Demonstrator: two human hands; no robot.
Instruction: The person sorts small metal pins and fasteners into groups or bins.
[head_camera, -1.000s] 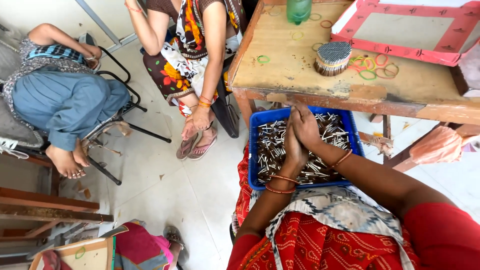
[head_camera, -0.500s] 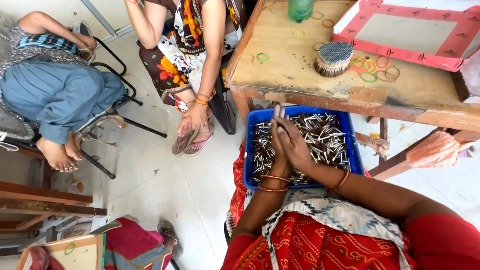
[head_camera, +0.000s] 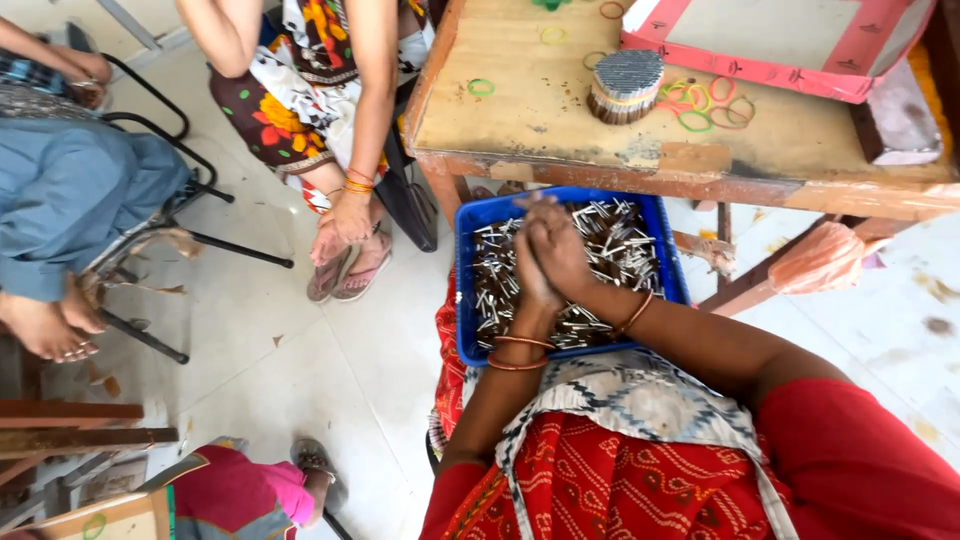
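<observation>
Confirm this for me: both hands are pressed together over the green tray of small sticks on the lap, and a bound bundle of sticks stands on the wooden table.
Not quite: the tray is blue, not green, as the head view shows. The rest holds: the left hand and right hand are pressed together over the small sticks, and the bound bundle stands on the wooden table.

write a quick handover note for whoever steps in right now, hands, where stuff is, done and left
Left hand and right hand: pressed together palm to palm over the blue tray on the lap; whether sticks are between them cannot be seen.
Loose sticks: piled in the tray.
Done: one bundle of sticks stands banded on the wooden table.
Rubber bands: scattered beside the bundle.
Left: the tray is well filled with loose sticks.
</observation>
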